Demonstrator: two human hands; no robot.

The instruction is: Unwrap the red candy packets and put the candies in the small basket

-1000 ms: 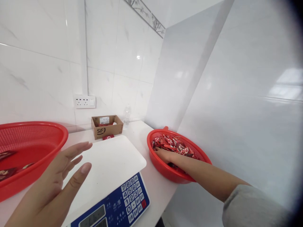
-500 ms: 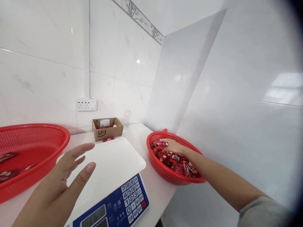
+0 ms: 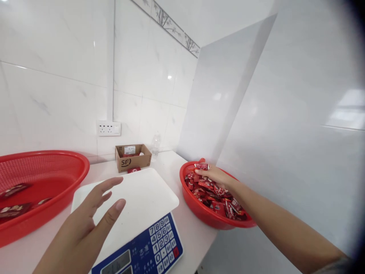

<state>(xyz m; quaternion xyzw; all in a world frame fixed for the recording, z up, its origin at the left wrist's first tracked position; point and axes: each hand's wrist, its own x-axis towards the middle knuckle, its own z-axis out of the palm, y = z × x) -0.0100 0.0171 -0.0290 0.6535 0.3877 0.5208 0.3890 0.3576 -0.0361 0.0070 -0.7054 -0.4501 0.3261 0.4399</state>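
My left hand (image 3: pixel 87 224) hovers over the white pan (image 3: pixel 142 190) of a digital scale, fingers and thumb spread with nothing between them. On the right, my right hand (image 3: pixel 216 176) is over a red plastic basket (image 3: pixel 196 209) heaped with small red wrapped packets (image 3: pixel 218 207). Its thumb and fingers pinch one red packet (image 3: pixel 201 166) at the basket's far side. Whether more packets lie under the palm is hidden. The scale's blue panel (image 3: pixel 142 251) has number keys and a display too blurred to read.
A larger red basket (image 3: pixel 82 171) at the left holds several dark red packets (image 3: pixel 15 210). Behind the scale stand an open cardboard box (image 3: pixel 134 163) and a clear bottle (image 3: pixel 155 144); one red packet (image 3: pixel 134 170) lies before the box. Tiled walls close off the back and right.
My right hand has lifted slightly from the heap, with a packet now showing at its fingertips. My left hand keeps its spread pose over the scale. The view has shifted slightly.
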